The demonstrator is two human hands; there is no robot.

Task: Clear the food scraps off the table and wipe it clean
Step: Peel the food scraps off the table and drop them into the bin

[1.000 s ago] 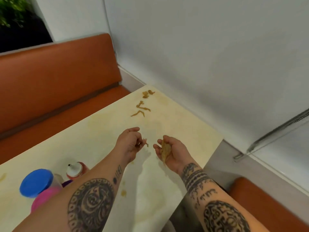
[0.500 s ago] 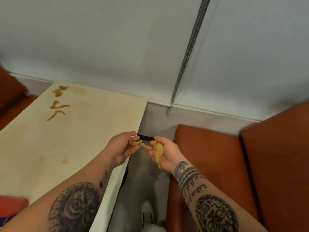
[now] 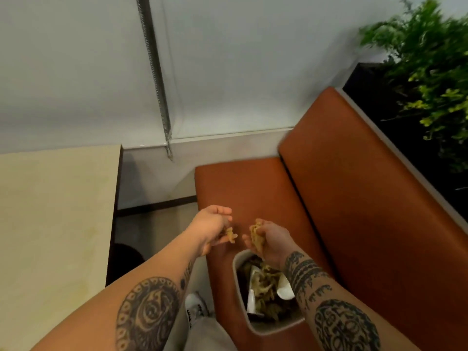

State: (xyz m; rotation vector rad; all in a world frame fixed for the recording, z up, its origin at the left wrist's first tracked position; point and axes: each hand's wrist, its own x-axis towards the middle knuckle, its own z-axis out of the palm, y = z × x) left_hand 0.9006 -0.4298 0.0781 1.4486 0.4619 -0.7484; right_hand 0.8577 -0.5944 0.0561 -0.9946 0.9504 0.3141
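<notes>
Nearby, a bin of scraps sits on the orange bench.

left hand, right hand, scraps | off table | now at bin

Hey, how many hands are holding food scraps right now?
2: the left hand pinches a small scrap over the orange bench seat; the right hand grips a larger clump by the bin.

The bin at the seat's front edge stands open-topped, close under the left hand and right hand, each gripping food scraps. The backrest blocks the right. A strip of floor parts the seat from the table edge.
</notes>
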